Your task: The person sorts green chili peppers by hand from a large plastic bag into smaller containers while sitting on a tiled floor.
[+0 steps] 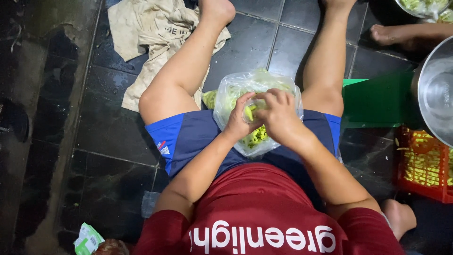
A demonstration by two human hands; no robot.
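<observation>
Both hands grip clear plastic bag of greens.

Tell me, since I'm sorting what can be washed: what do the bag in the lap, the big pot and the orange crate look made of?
Bag: thin clear plastic film, crinkled and glossy, contents showing through. Pot: likely steel, silvery with bright reflections. Crate: probably rigid plastic, uniform orange-red moulded lattice.

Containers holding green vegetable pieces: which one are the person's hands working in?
The clear plastic bag on the lap; both the left hand and the right hand are at its opening. The red crate and the top-right bowl sit untouched.
</observation>
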